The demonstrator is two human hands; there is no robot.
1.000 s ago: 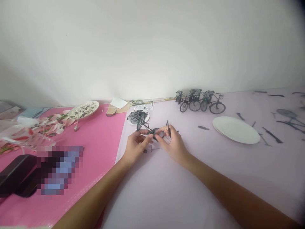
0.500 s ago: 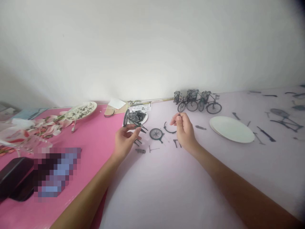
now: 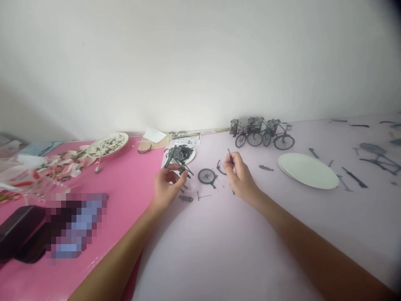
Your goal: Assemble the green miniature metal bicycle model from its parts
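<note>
My left hand (image 3: 169, 186) is closed on a dark miniature bicycle frame (image 3: 185, 170), thumb and fingers pinching it over the pale table. Between the fingertips of my right hand (image 3: 239, 173) is a small dark part (image 3: 230, 155), its thin end pointing up. Between my hands lie a loose spoked wheel (image 3: 206, 176) and a curved dark piece (image 3: 220, 167). A flat dark part (image 3: 186, 198) and a thin T-shaped piece (image 3: 203, 195) rest nearer me, right of my left wrist.
Assembled miniature bicycles (image 3: 266, 133) stand by the wall. A white plate (image 3: 307, 170) lies at right, with scattered dark parts (image 3: 354, 177) beyond. On the pink surface (image 3: 125, 179) are a plate of small white pieces (image 3: 109, 146), petals and a black case (image 3: 21, 228).
The bicycle frame in my left hand has turned. My right hand has shifted slightly left and lower, and the small dark part in it now shows more clearly. The view has moved slightly.
</note>
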